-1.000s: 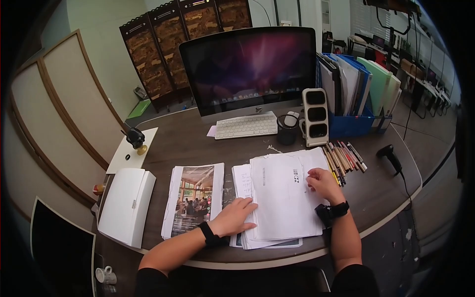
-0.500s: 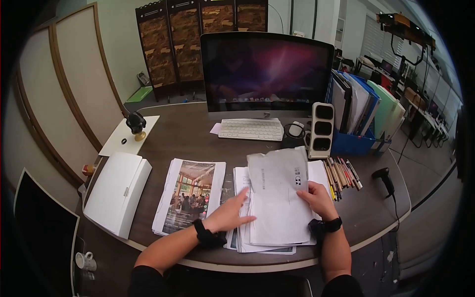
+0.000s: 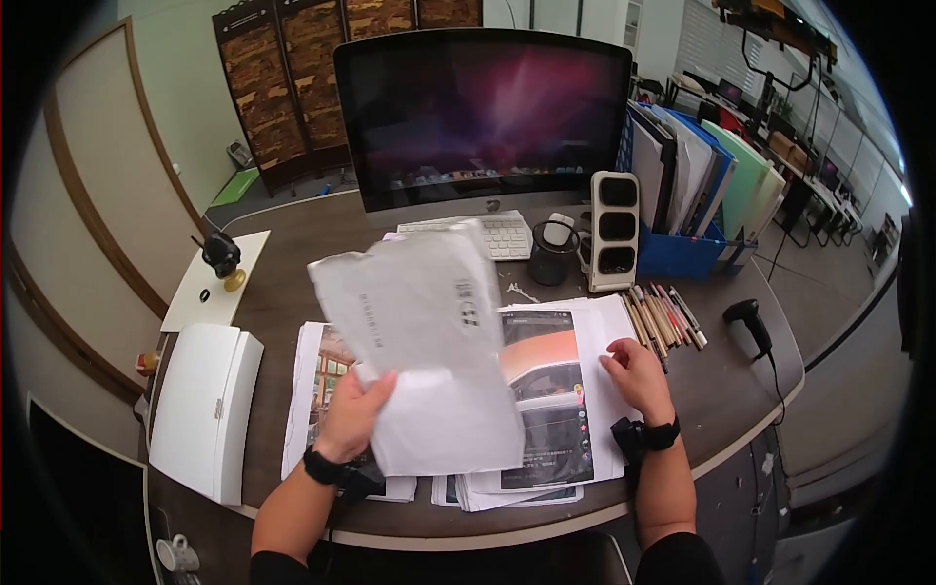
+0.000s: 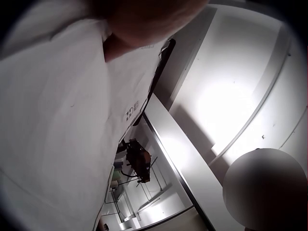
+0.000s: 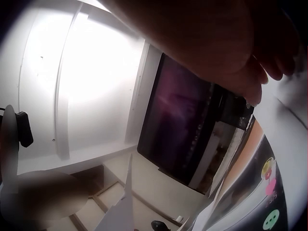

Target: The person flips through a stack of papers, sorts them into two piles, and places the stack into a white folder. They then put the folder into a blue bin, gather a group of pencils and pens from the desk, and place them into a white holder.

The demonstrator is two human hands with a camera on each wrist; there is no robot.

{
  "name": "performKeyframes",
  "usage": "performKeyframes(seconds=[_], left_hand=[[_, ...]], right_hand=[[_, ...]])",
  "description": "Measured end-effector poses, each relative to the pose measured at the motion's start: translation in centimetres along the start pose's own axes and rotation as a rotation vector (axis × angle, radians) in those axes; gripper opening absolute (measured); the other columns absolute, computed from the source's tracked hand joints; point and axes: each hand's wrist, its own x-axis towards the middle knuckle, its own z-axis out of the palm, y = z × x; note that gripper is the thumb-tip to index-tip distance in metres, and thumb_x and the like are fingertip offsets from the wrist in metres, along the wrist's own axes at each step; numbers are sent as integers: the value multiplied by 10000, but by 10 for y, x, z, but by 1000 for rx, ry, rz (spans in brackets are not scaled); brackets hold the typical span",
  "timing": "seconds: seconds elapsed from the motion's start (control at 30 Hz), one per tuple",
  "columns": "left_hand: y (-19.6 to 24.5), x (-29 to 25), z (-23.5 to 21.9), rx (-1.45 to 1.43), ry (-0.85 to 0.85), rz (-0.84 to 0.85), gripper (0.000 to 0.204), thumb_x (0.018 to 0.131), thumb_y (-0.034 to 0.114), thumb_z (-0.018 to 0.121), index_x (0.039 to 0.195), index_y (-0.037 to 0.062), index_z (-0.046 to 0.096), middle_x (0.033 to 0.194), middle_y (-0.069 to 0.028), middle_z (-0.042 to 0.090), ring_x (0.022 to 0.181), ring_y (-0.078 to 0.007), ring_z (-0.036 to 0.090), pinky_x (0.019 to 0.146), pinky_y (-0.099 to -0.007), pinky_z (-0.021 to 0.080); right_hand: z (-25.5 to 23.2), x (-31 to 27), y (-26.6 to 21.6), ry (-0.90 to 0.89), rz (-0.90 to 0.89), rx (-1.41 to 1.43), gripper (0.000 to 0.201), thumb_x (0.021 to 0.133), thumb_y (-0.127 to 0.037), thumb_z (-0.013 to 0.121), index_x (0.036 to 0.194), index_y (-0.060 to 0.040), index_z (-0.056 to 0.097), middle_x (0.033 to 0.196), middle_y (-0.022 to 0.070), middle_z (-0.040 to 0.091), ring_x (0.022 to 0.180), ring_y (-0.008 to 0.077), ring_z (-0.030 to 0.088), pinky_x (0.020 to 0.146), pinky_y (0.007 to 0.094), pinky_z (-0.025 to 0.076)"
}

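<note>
Pinched at its lower left edge by my left hand (image 3: 351, 419), a white sheet of paper (image 3: 434, 390) with small print hangs tilted over the desk, thumb on its front. It overlaps both paper stacks in the head view and fills much of the left wrist view, where the sheet (image 4: 53, 125) looks creased. Under its right side, the right stack's top page (image 3: 556, 429) shows a printed car picture. My right hand (image 3: 640, 380) is over that stack's right edge, fingers loosely bent and holding nothing. The left stack (image 3: 302, 400), with a printed indoor scene, is partly hidden.
Behind the papers stand a keyboard (image 3: 509, 239), a black mesh cup (image 3: 554, 261) and a monitor (image 3: 487, 117). Pens (image 3: 665, 320) and a corded scanner (image 3: 749, 327) lie at right, near a blue file box (image 3: 682, 255). A white box-shaped device (image 3: 195, 409) sits at left.
The printed white sheet has been lifted off the right stack and moved left, passing from my right hand to my left. The car picture beneath is now uncovered. My right hand has let go.
</note>
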Motion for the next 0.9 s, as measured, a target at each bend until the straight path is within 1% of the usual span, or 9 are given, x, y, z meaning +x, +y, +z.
performKeyframes(seconds=[0.07,0.2,0.33,0.5,0.57,0.63,0.67,0.8,0.9], left_hand=[[-1,-4,-17,2,47,-26,305,980,99,564,1251,-40,547,1162,-104,659,986,-162,650,878,-301,524],[-9,-10,-32,-21,86,-63,307,973,110,580,1245,-33,556,1165,-102,656,1005,-157,639,894,-304,513],[-19,-12,-42,-68,71,-130,311,971,120,589,1242,-30,561,1170,-101,653,1016,-154,633,899,-301,507],[-25,-12,-42,-16,-6,-153,321,978,135,583,1253,-31,559,1152,-84,655,994,-137,627,889,-290,503],[-25,-14,-42,5,-12,-161,314,980,135,581,1249,-26,563,1154,-80,653,1000,-135,621,892,-287,500],[-25,-14,-43,32,-18,-169,307,981,135,579,1245,-21,567,1156,-77,651,1005,-133,615,896,-283,496],[-24,-15,-43,44,-39,-161,310,982,137,577,1249,-21,565,1155,-74,650,1003,-128,611,897,-281,493],[-24,-16,-42,88,-85,-201,310,987,142,562,1242,-34,572,1135,-72,654,1000,-117,604,887,-273,489],[-26,-16,-42,171,-140,-186,321,988,148,556,1250,-39,564,1130,-76,659,1000,-119,605,889,-275,486]], right_hand=[[3,1,1,-84,35,-175,396,799,-298,756,993,34,659,803,141,663,729,267,646,683,354,513],[13,-4,-11,-113,71,-312,415,754,-331,788,939,19,663,865,156,671,813,300,655,732,374,509],[18,-6,-16,-99,43,-374,387,760,-317,786,922,11,661,837,158,670,782,297,657,706,372,509],[27,-5,-14,-202,115,-227,356,770,-265,785,939,20,657,751,140,663,696,280,649,672,379,511],[27,-8,-15,-173,53,-265,451,765,-286,798,1029,43,640,824,151,660,735,276,641,685,376,513],[30,-10,-14,-16,-67,-376,606,753,-326,816,1154,66,587,916,173,640,786,284,629,695,369,514],[31,-10,-14,-67,-31,-405,735,737,-357,831,1246,77,527,993,190,614,835,289,620,708,365,515],[36,-9,-24,-98,-15,-433,733,730,-337,839,1250,75,527,913,172,626,777,276,618,681,367,512],[38,-7,-31,-170,112,-336,718,733,-289,842,1262,76,521,826,142,629,707,231,609,634,340,500]])
